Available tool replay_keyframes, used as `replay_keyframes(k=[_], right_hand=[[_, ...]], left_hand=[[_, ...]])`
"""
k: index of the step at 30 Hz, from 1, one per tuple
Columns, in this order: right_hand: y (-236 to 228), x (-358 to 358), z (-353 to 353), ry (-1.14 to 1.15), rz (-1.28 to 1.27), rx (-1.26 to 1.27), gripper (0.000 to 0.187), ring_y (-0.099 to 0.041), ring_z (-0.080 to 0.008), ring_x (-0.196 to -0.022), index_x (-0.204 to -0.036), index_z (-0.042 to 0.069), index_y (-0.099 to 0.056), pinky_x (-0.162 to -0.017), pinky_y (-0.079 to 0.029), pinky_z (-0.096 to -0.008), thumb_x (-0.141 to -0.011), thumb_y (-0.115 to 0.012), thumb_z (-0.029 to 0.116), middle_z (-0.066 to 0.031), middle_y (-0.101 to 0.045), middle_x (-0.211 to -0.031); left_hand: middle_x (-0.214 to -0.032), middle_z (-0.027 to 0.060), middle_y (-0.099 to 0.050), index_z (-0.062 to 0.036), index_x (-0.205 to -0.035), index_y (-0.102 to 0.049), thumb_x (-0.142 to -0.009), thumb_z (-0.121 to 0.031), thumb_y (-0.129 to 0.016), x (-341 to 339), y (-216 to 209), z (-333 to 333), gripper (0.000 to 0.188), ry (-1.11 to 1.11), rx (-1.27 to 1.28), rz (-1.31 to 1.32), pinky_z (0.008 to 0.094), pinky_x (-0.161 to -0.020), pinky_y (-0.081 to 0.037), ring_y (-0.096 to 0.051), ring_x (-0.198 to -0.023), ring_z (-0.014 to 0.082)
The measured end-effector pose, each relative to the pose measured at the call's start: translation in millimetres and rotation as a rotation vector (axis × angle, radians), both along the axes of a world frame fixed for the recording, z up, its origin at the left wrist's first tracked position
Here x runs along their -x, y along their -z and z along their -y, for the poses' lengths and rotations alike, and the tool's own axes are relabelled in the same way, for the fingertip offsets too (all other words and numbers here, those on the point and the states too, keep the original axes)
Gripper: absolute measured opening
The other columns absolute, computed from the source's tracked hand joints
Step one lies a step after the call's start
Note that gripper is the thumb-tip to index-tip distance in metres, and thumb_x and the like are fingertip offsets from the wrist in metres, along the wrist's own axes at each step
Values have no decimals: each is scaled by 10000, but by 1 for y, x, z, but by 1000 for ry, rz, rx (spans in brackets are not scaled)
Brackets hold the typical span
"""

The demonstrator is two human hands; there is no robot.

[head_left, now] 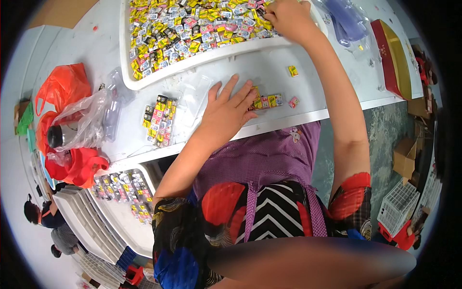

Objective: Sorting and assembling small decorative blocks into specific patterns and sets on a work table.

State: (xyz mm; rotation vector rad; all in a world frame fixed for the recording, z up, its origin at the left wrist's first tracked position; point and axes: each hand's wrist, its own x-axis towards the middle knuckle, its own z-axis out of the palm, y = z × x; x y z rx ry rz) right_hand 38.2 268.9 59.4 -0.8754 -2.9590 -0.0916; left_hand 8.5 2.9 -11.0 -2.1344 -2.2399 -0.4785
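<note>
My left hand (228, 107) lies palm down on the table with its fingers spread. Its fingertips touch the end of a short row of small printed blocks (272, 100), coloured yellow, pink, white and black. My right hand (291, 20) reaches into a white tray (207, 57) heaped with loose blocks of the same kind (192, 29). Its fingers curl down into the heap, and what they grip, if anything, is hidden. A single yellow block (293, 71) and a pink block (294, 102) lie apart near the row. Left of my left hand is a clear plastic sheet or sleeve (195, 94).
A packed rectangle of blocks (160, 120) lies at left, beyond it red and clear plastic bags (65, 89) and a black-lidded container (60, 136). A lower tray (139, 241) holds packed blocks. Clear plastic (344, 21) and a red-gold box (392, 60) are at right.
</note>
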Motion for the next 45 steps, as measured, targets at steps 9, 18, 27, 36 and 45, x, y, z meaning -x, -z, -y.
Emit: replay_keyframes(k=[9, 18, 27, 36, 45], right_hand=[[-10, -67, 15, -358, -594, 73, 53, -546, -263, -854, -867, 70, -606, -746, -386, -382, -816, -618, 63, -69, -599, -863], [52, -114, 112, -183, -442, 417, 73, -510, -242, -904, -865, 80, -574, -855, -302, -395, -808, -618, 95, -52, -547, -878], [53, -109, 121, -145, -292, 300, 89, -505, -233, -908, -839, 101, -581, -864, -290, -412, -810, -636, 166, -37, -542, -883], [64, -106, 118, -260, -341, 133, 107, -515, -209, -879, -906, 140, -639, -866, -301, -400, -806, -630, 103, -1, -536, -852], [62, -121, 114, -166, -582, 262, 197, -531, -201, -922, -978, 143, -669, -876, -314, -375, -792, -641, 82, -10, -576, -933]], left_hand=[[-1373, 28, -494, -153, -1257, -578, -820, -370, -643, 4, 8, 3, 492, 0, -45, 84, 505, -1065, -258, -342, -1335, 291], [-1413, 4, -460, -159, -1272, -571, -826, -353, -635, 4, 4, 0, 491, -15, 0, 87, 490, -1093, -219, -309, -1358, 293], [-1376, 22, -487, -130, -1236, -593, -814, -381, -640, 3, 10, 1, 493, -11, -53, 70, 504, -1071, -247, -322, -1344, 291], [-1370, 23, -494, -142, -1242, -590, -827, -382, -627, 3, 7, 1, 481, 0, -38, 45, 495, -1072, -251, -338, -1335, 286], [-1335, 57, -529, -139, -1239, -596, -826, -253, -661, 14, -4, 5, 433, -37, -77, 216, 464, -1061, -272, -372, -1310, 293]])
